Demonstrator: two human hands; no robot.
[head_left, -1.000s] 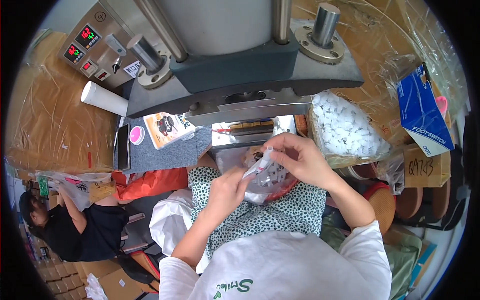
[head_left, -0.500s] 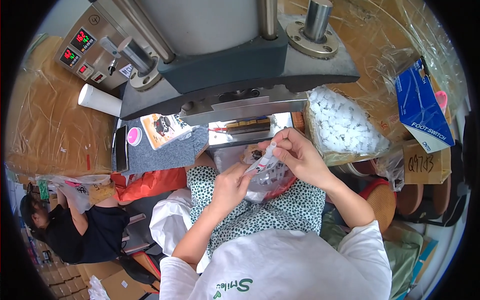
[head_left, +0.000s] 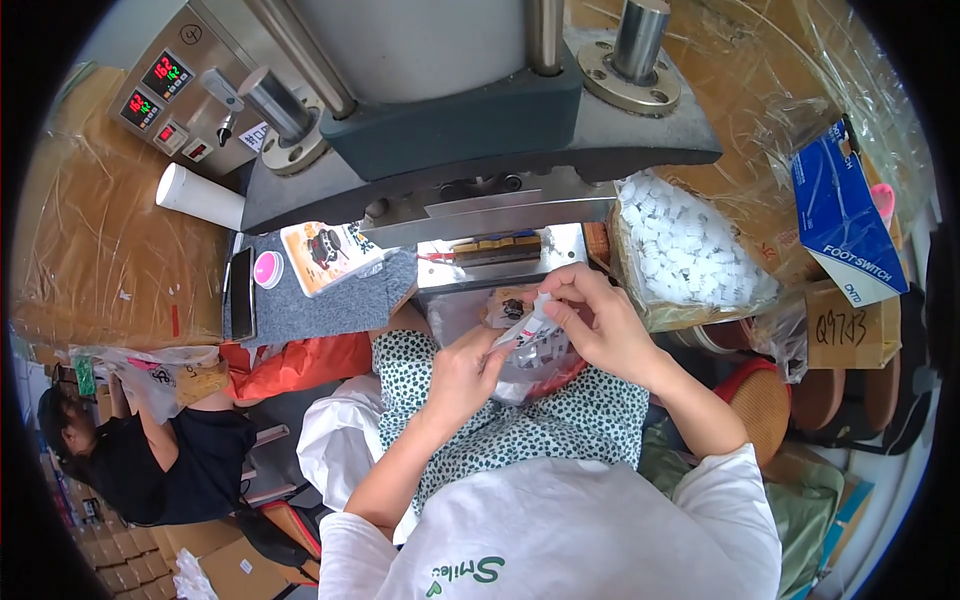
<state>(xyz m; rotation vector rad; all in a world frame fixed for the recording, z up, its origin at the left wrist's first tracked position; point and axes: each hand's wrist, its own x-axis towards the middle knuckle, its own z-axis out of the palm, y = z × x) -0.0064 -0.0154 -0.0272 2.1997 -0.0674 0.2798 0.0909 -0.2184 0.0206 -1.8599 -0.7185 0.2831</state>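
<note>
My left hand (head_left: pixel 463 372) is closed on the lower part of a small white printed pouch (head_left: pixel 524 331), which is held tilted above my lap. A white plastic spout (head_left: pixel 542 303) stands at the pouch's upper end. My right hand (head_left: pixel 598 325) pinches around that spout with thumb and fingers. Whether the spout sits inside the pouch's mouth or is only against it I cannot tell. Beneath the hands is a clear plastic bag or bowl (head_left: pixel 515 388) with printed pouches in it, partly hidden by my hands.
Ahead stands a press machine (head_left: pixel 450 125) with a metal bar over a lit plate. At right an open box holds many white plastic pieces (head_left: pixel 690 240). On a grey mat (head_left: pixel 330 312) lie an orange-and-white pouch (head_left: pixel 322 258), a pink-topped jar (head_left: pixel 268 269) and a phone (head_left: pixel 243 293). A person (head_left: pixel 150 445) sits at left.
The pouch and spout have shifted very slightly downward and left, and my right fingers have closed a little further over the spout. Otherwise both hands keep nearly the same place.
</note>
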